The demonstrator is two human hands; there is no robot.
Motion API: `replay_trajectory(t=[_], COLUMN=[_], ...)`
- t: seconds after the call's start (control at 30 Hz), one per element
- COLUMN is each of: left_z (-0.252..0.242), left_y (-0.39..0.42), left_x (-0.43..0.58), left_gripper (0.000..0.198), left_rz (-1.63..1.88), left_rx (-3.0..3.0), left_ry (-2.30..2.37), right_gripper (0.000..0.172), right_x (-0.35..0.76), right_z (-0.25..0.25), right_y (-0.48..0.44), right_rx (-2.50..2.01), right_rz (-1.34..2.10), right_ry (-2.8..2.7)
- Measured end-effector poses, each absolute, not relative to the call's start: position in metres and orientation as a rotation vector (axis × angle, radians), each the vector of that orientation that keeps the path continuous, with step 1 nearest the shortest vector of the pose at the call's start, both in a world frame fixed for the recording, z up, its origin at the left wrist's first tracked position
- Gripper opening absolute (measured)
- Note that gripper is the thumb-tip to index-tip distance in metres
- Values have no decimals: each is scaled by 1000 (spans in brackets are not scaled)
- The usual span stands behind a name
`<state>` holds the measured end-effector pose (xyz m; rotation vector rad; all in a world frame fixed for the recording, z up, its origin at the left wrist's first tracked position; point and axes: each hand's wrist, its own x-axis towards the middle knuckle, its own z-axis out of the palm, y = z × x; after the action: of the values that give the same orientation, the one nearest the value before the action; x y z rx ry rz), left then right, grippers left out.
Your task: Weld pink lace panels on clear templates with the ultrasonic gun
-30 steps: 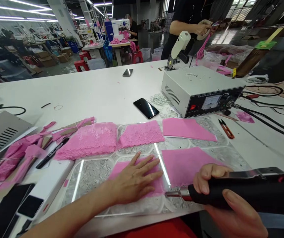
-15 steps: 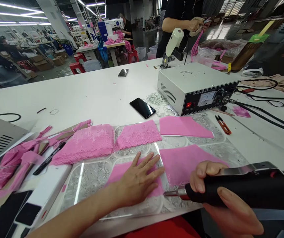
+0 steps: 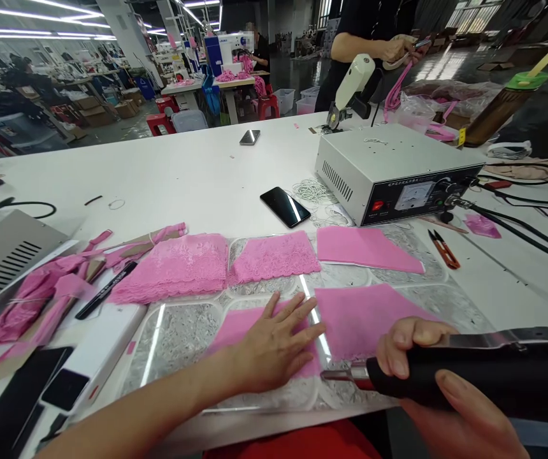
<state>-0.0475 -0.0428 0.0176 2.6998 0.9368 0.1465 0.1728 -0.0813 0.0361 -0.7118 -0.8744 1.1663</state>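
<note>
My left hand [image 3: 276, 344] lies flat with fingers spread, pressing a pink fabric piece [image 3: 229, 328] onto a clear-topped, marbled mat [image 3: 178, 338]. My right hand [image 3: 427, 363] is wrapped round a black ultrasonic hand tool [image 3: 484, 366]. Its tapered metal tip points left, close to the lower right edge of the pressed piece; contact is hard to make out. Just right of my left hand lies a larger pink piece [image 3: 360, 319]. Behind are a stack of pink lace pieces [image 3: 178, 268], a smaller lace piece [image 3: 276, 256] and a plain pink piece [image 3: 367, 248].
A grey control box [image 3: 398, 175] with cables stands at back right, near orange-handled thread snips [image 3: 443, 248]. Two phones, one a black phone [image 3: 284, 206], lie on the white table. Pink straps [image 3: 39, 299] and a black marker [image 3: 106, 290] are left. A co-worker [image 3: 374, 38] stands across.
The view has shifted slightly left, so most things appear further right. My left hand stays flat on the pink piece, and the tool tip remains near its edge.
</note>
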Motion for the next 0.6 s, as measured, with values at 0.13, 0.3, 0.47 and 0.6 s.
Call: replay_trajectory(t=[0.13, 0.3, 0.47, 0.6], left_z=[15, 13, 11, 11], left_y=[-43, -42, -43, -43], left_x=[-47, -47, -47, -47], left_gripper=[44, 43, 43, 43], left_rz=[156, 160, 219, 228], left_rx=[2707, 2719, 2752, 2762], left_ry=[931, 929, 929, 927], right_gripper=[15, 15, 15, 15], right_x=[175, 178, 178, 178], right_z=[36, 37, 35, 33], right_y=[-82, -80, -83, -85], right_rx=[-724, -705, -726, -730], right_rz=[1171, 1131, 1162, 1173], right_ry=[-879, -873, -867, -864])
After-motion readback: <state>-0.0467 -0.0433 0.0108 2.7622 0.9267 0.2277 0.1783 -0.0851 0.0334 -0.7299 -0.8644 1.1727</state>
